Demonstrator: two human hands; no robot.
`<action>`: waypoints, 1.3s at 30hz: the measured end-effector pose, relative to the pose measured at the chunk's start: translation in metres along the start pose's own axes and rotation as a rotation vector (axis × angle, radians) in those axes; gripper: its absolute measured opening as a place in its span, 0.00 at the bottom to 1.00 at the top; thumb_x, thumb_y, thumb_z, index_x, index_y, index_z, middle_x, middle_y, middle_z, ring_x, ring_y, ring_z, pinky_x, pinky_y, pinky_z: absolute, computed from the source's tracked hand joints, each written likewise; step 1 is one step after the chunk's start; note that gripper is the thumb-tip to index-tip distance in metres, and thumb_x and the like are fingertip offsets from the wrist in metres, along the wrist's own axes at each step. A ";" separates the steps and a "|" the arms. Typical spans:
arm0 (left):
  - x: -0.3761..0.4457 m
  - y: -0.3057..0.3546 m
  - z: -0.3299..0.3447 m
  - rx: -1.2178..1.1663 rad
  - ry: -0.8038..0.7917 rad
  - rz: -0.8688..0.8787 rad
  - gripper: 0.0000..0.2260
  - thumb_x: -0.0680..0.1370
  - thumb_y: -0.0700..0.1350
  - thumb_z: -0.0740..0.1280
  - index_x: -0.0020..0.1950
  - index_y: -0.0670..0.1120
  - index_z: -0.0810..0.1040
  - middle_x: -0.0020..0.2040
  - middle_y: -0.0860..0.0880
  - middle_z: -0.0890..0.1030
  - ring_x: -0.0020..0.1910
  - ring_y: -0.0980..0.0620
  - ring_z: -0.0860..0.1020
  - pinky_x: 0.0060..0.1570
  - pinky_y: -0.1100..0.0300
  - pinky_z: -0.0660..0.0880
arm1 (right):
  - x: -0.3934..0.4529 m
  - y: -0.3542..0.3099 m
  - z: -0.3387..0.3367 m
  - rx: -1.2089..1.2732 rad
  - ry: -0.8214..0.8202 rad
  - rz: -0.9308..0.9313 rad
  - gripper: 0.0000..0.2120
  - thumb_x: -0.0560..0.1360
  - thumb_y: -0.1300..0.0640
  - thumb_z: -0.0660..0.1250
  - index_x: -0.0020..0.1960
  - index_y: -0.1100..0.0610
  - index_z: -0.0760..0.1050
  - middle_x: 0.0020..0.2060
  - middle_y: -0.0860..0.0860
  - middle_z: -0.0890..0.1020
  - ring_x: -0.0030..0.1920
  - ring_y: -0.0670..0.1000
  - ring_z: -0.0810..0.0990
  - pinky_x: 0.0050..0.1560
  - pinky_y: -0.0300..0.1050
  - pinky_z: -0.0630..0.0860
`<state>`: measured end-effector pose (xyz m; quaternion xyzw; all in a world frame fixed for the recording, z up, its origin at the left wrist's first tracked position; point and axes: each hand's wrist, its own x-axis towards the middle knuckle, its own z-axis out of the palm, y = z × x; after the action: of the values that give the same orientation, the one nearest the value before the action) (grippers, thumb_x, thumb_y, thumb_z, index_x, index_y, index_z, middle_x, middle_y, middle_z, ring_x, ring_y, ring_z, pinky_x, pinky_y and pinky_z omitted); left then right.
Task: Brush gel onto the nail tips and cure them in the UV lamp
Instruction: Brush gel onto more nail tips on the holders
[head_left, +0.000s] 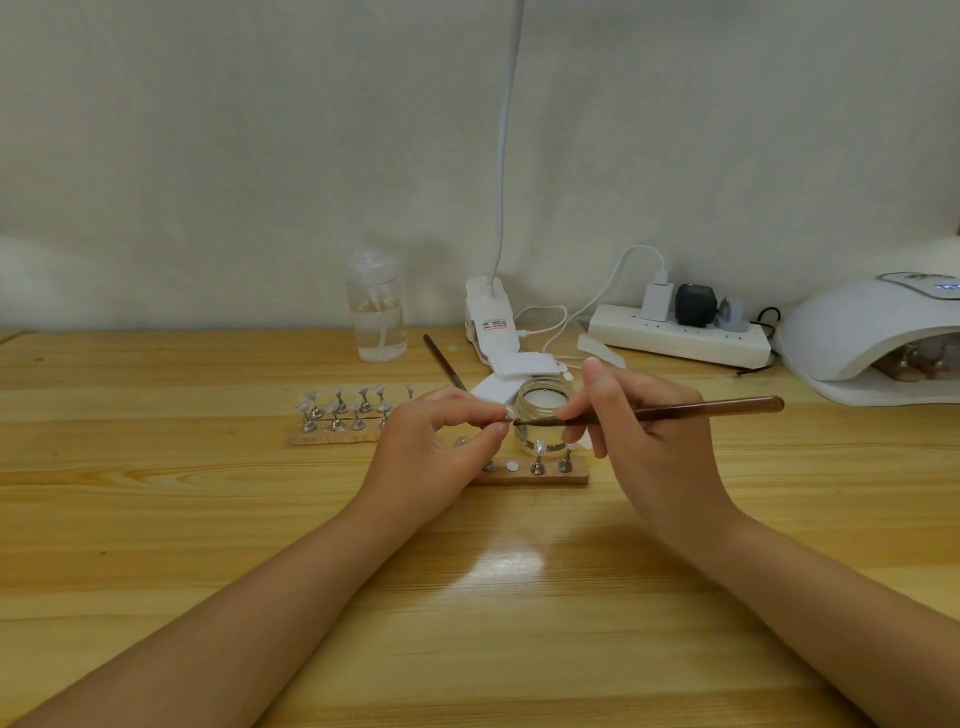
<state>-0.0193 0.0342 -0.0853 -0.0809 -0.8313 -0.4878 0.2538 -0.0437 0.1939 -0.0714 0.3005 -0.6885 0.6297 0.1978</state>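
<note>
L hand (431, 441) pinches small nail tip on stand (509, 414) betw thumb & forefinger, above wooden bench (156, 493). R hand (644, 441) grips thin brown wooden brush (675, 413), bristles touching tip. Just behind: small round glass jar (545, 415), clear liquid inside. Tall clear plastic bottle (376, 317), roughly half full w/ clear liquid. White domed UV lamp (872, 338) far right, contents unclear.
</note>
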 end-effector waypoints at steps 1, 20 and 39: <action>0.000 0.000 0.000 0.002 -0.002 0.000 0.10 0.70 0.36 0.71 0.41 0.52 0.81 0.39 0.56 0.80 0.43 0.66 0.76 0.45 0.79 0.66 | 0.000 0.000 0.000 0.012 0.010 0.005 0.17 0.73 0.52 0.58 0.33 0.59 0.79 0.25 0.50 0.78 0.25 0.40 0.74 0.33 0.28 0.69; 0.001 -0.001 0.000 -0.007 0.016 0.004 0.07 0.70 0.37 0.71 0.43 0.49 0.82 0.39 0.58 0.80 0.43 0.68 0.76 0.45 0.79 0.67 | 0.000 -0.001 0.000 0.083 0.063 0.040 0.19 0.73 0.51 0.57 0.32 0.60 0.78 0.23 0.47 0.77 0.23 0.40 0.73 0.31 0.28 0.68; 0.000 -0.001 -0.002 -0.009 0.048 0.019 0.10 0.70 0.38 0.72 0.41 0.54 0.80 0.42 0.55 0.80 0.45 0.63 0.77 0.47 0.76 0.68 | 0.000 -0.001 -0.001 0.090 0.055 0.075 0.20 0.72 0.50 0.57 0.32 0.61 0.78 0.23 0.48 0.78 0.23 0.41 0.73 0.31 0.28 0.68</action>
<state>-0.0187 0.0323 -0.0851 -0.0783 -0.8219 -0.4909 0.2782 -0.0429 0.1947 -0.0707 0.2654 -0.6647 0.6749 0.1793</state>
